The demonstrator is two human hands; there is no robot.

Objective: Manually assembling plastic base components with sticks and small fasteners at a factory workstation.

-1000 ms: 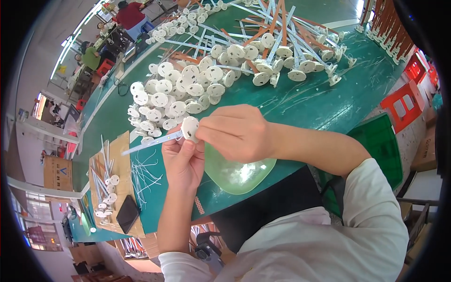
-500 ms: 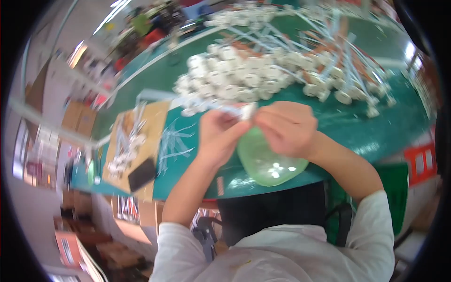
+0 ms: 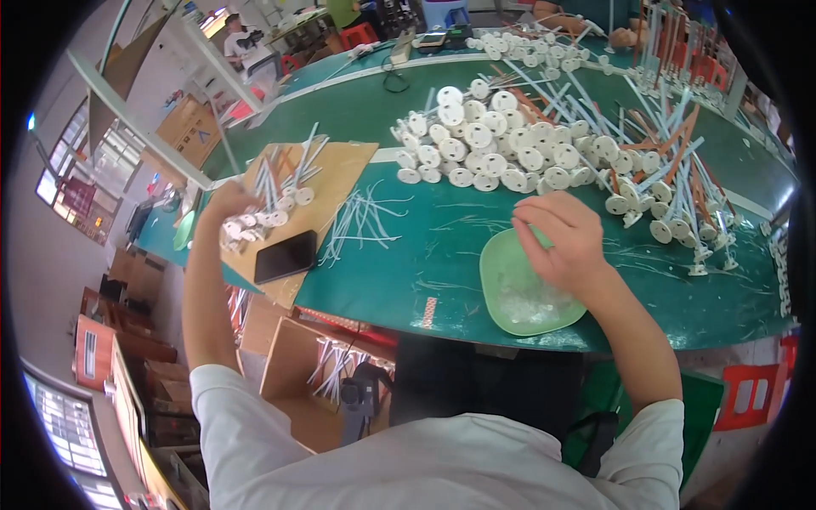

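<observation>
My left hand [image 3: 231, 201] is stretched out to the far left, smeared by motion, at the edge of a small heap of white round-headed pieces with strips [image 3: 274, 218]. That heap lies on a brown cardboard sheet [image 3: 338, 172]; whether the fingers hold anything does not show. Over a green bowl [image 3: 490, 285] my right hand [image 3: 568, 242] hovers with fingers curled and closed toward the thumb. What it pinches, if anything, is hidden. Small clear or whitish bits lie in the bowl.
A large pile of white round pieces [image 3: 484, 140] lies beyond the bowl, with brown and pale strips [image 3: 680, 140] to its right. A dark phone [image 3: 286, 257] rests on the cardboard, beside loose white strips [image 3: 361, 223]. A person [image 3: 245, 42] is in the far background.
My hands were together above the bowl around a white piece with a pale strip. They have parted: the left went to the heap on the cardboard, the right stays by the bowl.
</observation>
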